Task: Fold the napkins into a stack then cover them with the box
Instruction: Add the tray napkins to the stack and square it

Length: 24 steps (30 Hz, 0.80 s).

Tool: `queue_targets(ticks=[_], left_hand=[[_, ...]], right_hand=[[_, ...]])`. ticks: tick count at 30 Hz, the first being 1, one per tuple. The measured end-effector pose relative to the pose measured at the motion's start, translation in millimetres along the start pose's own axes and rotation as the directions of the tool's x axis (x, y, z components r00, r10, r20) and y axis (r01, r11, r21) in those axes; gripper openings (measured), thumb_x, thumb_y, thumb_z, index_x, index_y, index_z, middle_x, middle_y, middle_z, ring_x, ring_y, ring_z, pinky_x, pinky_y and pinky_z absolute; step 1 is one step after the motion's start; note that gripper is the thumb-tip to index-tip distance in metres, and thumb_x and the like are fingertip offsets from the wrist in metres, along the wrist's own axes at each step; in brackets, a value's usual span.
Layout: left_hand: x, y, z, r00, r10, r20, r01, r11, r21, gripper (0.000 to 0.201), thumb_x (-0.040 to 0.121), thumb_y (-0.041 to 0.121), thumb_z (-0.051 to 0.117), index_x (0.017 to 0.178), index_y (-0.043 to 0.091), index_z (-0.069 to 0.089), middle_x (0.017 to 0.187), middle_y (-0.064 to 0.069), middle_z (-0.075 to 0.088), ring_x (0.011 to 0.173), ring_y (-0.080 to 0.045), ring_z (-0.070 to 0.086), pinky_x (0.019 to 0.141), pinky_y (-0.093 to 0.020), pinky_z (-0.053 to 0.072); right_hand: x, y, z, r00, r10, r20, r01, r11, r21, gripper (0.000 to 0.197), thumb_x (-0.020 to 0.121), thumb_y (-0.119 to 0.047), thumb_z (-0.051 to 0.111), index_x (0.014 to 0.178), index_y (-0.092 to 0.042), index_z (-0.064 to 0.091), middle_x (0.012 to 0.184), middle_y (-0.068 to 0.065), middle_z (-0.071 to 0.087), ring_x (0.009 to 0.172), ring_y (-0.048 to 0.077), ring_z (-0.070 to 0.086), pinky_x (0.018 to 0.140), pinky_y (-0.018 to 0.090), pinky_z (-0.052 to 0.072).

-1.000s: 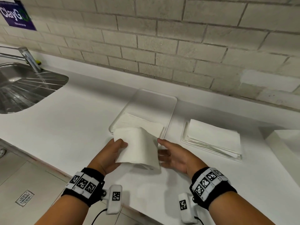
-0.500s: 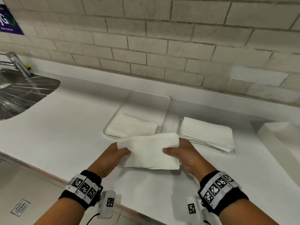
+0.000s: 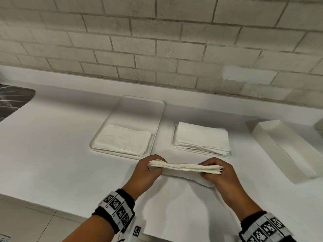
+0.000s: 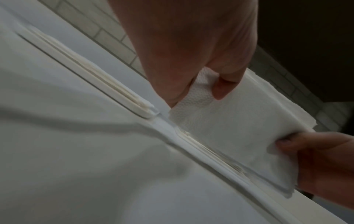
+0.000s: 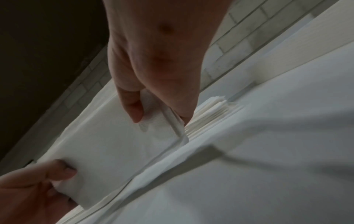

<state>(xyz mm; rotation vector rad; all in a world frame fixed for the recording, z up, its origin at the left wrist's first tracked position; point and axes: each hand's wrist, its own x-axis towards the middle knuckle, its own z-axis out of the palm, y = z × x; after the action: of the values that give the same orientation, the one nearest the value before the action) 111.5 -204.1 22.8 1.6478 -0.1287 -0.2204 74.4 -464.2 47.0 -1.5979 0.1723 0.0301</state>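
Folded white paper napkin (image 3: pixel 185 167) pinched at both ends, left hand (image 3: pixel 148 172) & right hand (image 3: pixel 218 173), just in front of clear flat tray (image 3: pixel 139 103). Prob. light, soft, floppy; best gripped at edges w/ fingertips. Two napkin piles, one white box (image 3: pixel 283 147) right of tray.

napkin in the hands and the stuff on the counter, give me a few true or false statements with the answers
1. Both hands hold the folded napkin, the left hand at one end and the right hand at the other. True.
2. The clear tray holds no napkins. False: a folded stack lies at its near end.
3. The white box covers a stack. False: it lies by itself at the right.
4. Another napkin pile lies right of the tray. True.
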Motion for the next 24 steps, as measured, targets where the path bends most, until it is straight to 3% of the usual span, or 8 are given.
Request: queue_targets(ticks=[4,7,11,16,18,20,22,24], left_hand=[[11,-14,24,0.993,-0.078,0.085,0.073,0.996,0.059,0.029,0.071,0.004,0.055,0.088,0.019,0.072,0.081,0.006,0.069,0.077,-0.01,0.061,0.07,-0.02,0.045],[14,-18,31,0.991,-0.107,0.077,0.1,0.99,0.095,0.027,0.073,0.005,0.058,0.089,0.022,0.072,0.083,0.007,0.07,0.079,-0.009,0.063,0.072,-0.021,0.047],[21,-14,28,0.993,-0.094,0.064,0.082,0.981,0.175,0.031,0.083,-0.006,0.058,0.096,0.02,0.07,0.085,0.005,0.071,0.078,-0.004,0.063,0.072,-0.018,0.047],[24,-14,27,0.981,-0.122,0.152,0.077,0.958,0.275,0.035,0.085,-0.009,0.052,0.088,0.022,0.065,0.073,0.015,0.064,0.069,-0.001,0.056,0.064,-0.016,0.041],[28,-8,28,0.98,-0.125,0.157,0.076,0.955,0.286,0.036,0.085,-0.009,0.051,0.089,0.024,0.065,0.073,0.015,0.064,0.067,-0.002,0.055,0.063,-0.016,0.04],[36,4,30,0.983,-0.139,0.12,0.108,0.966,0.234,0.036,0.087,-0.005,0.053,0.101,0.024,0.068,0.086,0.013,0.072,0.078,-0.003,0.066,0.068,-0.013,0.046],[51,16,34,0.988,-0.137,0.069,0.124,0.979,0.163,0.032,0.085,0.003,0.059,0.11,0.02,0.069,0.101,0.006,0.076,0.095,-0.009,0.071,0.08,-0.021,0.054],[70,30,42,0.989,-0.142,0.032,0.139,0.987,0.082,0.029,0.083,0.007,0.061,0.11,0.013,0.069,0.105,-0.003,0.077,0.097,-0.02,0.073,0.081,-0.036,0.059]], right_hand=[[-7,23,-22,0.993,0.101,-0.063,-0.103,0.995,-0.019,0.024,0.061,0.002,0.073,0.079,-0.013,0.074,0.091,0.015,0.075,0.075,0.021,0.064,0.066,0.03,0.045],[-8,31,-29,0.983,0.159,-0.094,-0.164,0.985,-0.05,0.023,0.059,-0.004,0.07,0.077,-0.019,0.073,0.072,0.005,0.067,0.062,0.017,0.052,0.057,0.027,0.038],[-7,25,-36,0.988,0.129,-0.086,-0.135,0.988,-0.075,0.025,0.068,0.005,0.071,0.078,-0.018,0.072,0.07,0.001,0.066,0.062,0.016,0.053,0.06,0.031,0.04],[-5,34,-40,0.98,0.173,-0.095,-0.186,0.969,-0.16,0.031,0.074,0.012,0.069,0.077,-0.019,0.073,0.078,0.017,0.071,0.055,0.022,0.055,0.052,0.031,0.045],[-1,31,-45,0.978,0.169,-0.118,-0.187,0.97,-0.158,0.03,0.075,0.011,0.072,0.081,-0.019,0.073,0.071,0.005,0.07,0.061,0.021,0.062,0.055,0.031,0.048],[6,20,-50,0.975,0.167,-0.147,-0.182,0.979,-0.096,0.035,0.075,0.009,0.076,0.095,-0.02,0.073,0.087,-0.003,0.076,0.08,0.019,0.073,0.067,0.031,0.056],[19,7,-58,0.97,0.164,-0.182,-0.169,0.985,-0.014,0.043,0.075,0.01,0.077,0.107,-0.018,0.069,0.1,0.002,0.077,0.092,0.021,0.074,0.078,0.034,0.059],[37,-4,-67,0.959,0.167,-0.23,-0.159,0.986,0.052,0.048,0.075,0.01,0.077,0.115,-0.013,0.064,0.104,0.009,0.076,0.095,0.027,0.073,0.084,0.04,0.059]])
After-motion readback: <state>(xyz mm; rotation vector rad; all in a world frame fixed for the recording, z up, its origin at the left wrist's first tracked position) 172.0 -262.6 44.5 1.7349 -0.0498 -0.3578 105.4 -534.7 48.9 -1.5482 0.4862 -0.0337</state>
